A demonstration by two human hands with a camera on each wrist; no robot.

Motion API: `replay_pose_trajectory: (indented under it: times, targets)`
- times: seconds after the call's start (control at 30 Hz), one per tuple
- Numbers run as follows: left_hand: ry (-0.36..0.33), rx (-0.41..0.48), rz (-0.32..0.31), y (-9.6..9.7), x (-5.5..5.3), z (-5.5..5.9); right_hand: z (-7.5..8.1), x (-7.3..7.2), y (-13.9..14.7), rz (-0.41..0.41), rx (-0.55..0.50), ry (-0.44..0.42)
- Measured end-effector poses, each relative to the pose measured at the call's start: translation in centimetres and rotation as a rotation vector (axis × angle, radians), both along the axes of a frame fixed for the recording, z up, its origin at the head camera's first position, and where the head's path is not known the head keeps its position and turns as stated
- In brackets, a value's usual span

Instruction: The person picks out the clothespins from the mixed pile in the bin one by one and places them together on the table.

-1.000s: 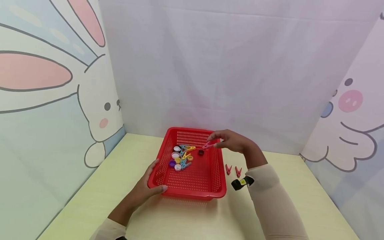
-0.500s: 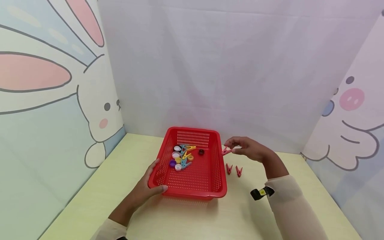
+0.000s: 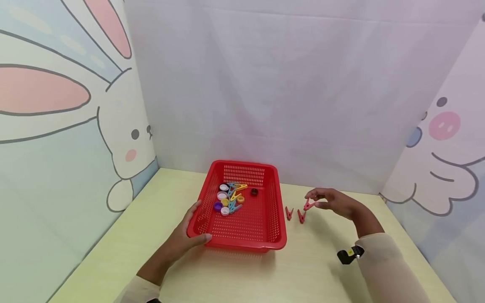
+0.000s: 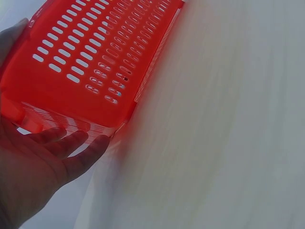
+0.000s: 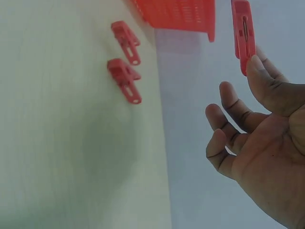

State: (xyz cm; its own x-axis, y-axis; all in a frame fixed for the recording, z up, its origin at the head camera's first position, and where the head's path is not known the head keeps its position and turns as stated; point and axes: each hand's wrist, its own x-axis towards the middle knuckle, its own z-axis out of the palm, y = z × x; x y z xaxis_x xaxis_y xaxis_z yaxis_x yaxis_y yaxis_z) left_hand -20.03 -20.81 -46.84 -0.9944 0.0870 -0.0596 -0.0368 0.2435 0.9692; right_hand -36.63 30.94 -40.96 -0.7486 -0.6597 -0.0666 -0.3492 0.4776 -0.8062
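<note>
The red plastic basket (image 3: 242, 243) stands on the table, and my left hand (image 3: 183, 240) grips its near left corner. In the left wrist view the fingers (image 4: 78, 160) of that hand lie along the basket's side, while the thumb reaches over the rim. My right hand (image 3: 335, 204) pinches a red clothespin (image 5: 245, 28) between thumb and forefinger, above the table to the right of the basket. Its other fingers are loosely bent. Two more red clothespins, one nearer the basket (image 3: 289, 213) and one beside it (image 3: 301, 216), lie on the table just below and left of this hand.
Inside the basket, yellow clothespins (image 3: 235, 196), blue clothespins (image 3: 234, 207) and several round caps, one purple (image 3: 217, 206), are grouped toward the left. A dark cap (image 3: 254, 192) lies apart from them. A white cloth wall (image 3: 265, 92) rises behind the table.
My right hand has carried the red clothespin from over the basket, past its right rim, to above the two clothespins on the table. The left hand and the basket have stayed put.
</note>
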Motion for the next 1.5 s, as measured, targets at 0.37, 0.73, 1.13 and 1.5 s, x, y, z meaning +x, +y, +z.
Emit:
replay_pose_trajectory:
  times: [0.37, 0.73, 1.13, 1.5]
  targets:
    - [0.001, 0.008, -0.005, -0.1, 0.0, 0.0, -3.4, -0.7, 2.9, -0.006, 0.042, -0.053]
    - [0.001, 0.011, -0.007, 0.0, 0.0, 0.0, -4.8, -1.2, 3.2, -0.035, 0.072, -0.076]
    - [0.005, 0.008, 0.001, 0.0, -0.2, 0.0, -4.9, -1.6, 2.7, -0.035, 0.15, -0.024]
    - [0.006, 0.013, -0.001, 0.0, 0.1, 0.0, -5.9, -1.5, 2.3, -0.093, 0.153, -0.003]
